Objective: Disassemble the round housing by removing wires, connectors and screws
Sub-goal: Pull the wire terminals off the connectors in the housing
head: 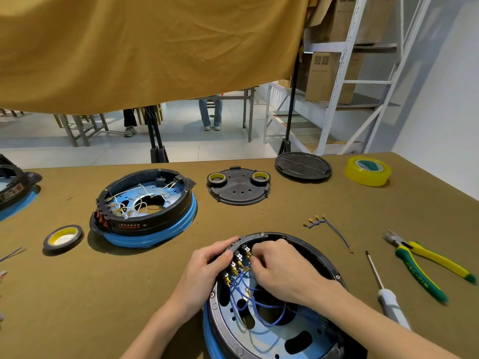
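Note:
A round housing (334,277), black rim on a blue base, lies open at the table's near edge. Blue wires (261,309) loop inside it and run to brass connectors (234,270) on a switch block at its upper left rim. My left hand (207,270) grips that rim and switch block from outside. My right hand (282,268) reaches inside, fingertips pinching a connector (248,255) at the block. A removed blue wire bundle (326,226) with brass terminals lies on the table to the right.
A second open housing (147,206) with white wires sits at the left, a third (15,190) at the far left edge. Two black covers (238,187) (303,167), tape rolls (62,238) (368,171), a screwdriver (383,288) and yellow-green cutters (425,263) lie around.

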Tool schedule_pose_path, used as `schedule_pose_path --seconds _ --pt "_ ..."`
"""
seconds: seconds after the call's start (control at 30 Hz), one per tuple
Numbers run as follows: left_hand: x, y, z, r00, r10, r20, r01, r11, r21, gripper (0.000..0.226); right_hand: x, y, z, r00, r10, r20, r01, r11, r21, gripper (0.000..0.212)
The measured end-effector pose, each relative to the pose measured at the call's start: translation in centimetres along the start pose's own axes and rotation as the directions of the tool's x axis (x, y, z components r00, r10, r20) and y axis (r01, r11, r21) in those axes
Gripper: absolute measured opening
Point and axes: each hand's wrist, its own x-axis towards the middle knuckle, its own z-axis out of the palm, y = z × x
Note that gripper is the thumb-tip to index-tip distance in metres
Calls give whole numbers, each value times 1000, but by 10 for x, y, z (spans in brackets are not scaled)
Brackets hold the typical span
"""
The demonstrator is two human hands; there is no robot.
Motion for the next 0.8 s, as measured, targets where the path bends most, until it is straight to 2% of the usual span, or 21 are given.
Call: schedule_pose_path --seconds 0.8 --pt "-1 1 2 1000 -7 -3 8 1000 14 36 0 3 0 1000 -20 0 20 997 74 34"
